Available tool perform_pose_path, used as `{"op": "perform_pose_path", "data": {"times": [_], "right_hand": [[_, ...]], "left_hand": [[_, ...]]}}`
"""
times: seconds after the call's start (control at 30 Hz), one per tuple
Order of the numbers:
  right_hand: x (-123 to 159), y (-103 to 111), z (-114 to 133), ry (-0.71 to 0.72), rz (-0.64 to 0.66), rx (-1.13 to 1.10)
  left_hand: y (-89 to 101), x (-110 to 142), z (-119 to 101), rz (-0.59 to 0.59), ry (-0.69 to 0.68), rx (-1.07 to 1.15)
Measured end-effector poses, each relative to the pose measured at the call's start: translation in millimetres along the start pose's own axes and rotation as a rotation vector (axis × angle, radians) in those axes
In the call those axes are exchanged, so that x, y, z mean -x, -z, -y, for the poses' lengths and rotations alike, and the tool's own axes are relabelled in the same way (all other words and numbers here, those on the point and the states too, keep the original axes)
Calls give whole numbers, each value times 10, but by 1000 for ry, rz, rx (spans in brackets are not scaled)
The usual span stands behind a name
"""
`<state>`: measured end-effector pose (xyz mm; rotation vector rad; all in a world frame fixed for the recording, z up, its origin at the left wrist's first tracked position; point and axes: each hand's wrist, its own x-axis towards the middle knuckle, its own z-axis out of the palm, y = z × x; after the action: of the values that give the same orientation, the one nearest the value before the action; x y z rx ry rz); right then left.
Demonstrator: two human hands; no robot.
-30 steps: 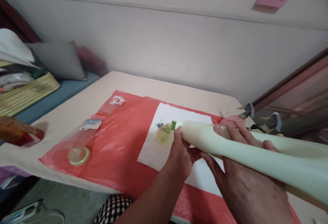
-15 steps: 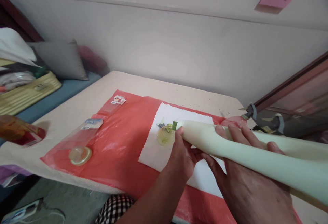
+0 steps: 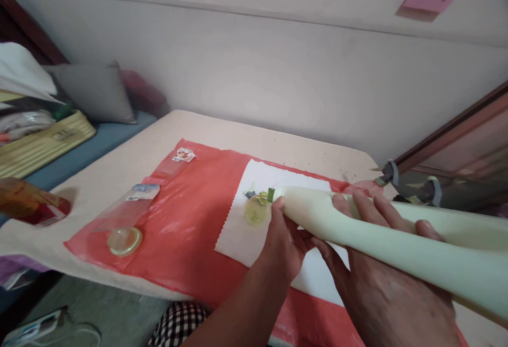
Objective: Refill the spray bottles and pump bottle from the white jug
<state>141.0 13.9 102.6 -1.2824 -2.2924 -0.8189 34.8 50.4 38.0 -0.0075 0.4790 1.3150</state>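
Note:
A long, pale green plastic container-like body with a handle opening slants in from the right edge; its exact kind is unclear. A dark green tab sticks out at its narrow left end. My left hand is closed around that narrow end, thumb on the near side. My right hand is wrapped round the handle, its fingers passing through the opening. Just left of the tab, a round, see-through yellow-green object lies on a white scalloped-edged sheet, a small grey piece beside it.
Red plastic sheeting covers much of the table. On it lie clear packets and a round pale lid-like piece. An amber bottle lies at left. Grey-topped items stand at right, near the wall.
Almost nothing differs. Both hands keep the same hold on the pale green body, and the view has shifted very slightly.

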Motion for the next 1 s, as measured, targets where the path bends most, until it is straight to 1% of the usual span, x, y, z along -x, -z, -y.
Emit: {"op": "perform_pose_path", "data": {"times": [0.27,0.67,0.83,1.0], "right_hand": [[-7,3,12,14,-24,0],[-10,34,23,26,-39,4],[0,18,11,29,-42,5],[10,-7,-6,33,-54,7]], "left_hand": [[22,-17,17,33,-10,-14],[16,-7,15,26,-3,2],[10,3,20,49,-17,-12],[7,11,23,34,-15,-3]]}}
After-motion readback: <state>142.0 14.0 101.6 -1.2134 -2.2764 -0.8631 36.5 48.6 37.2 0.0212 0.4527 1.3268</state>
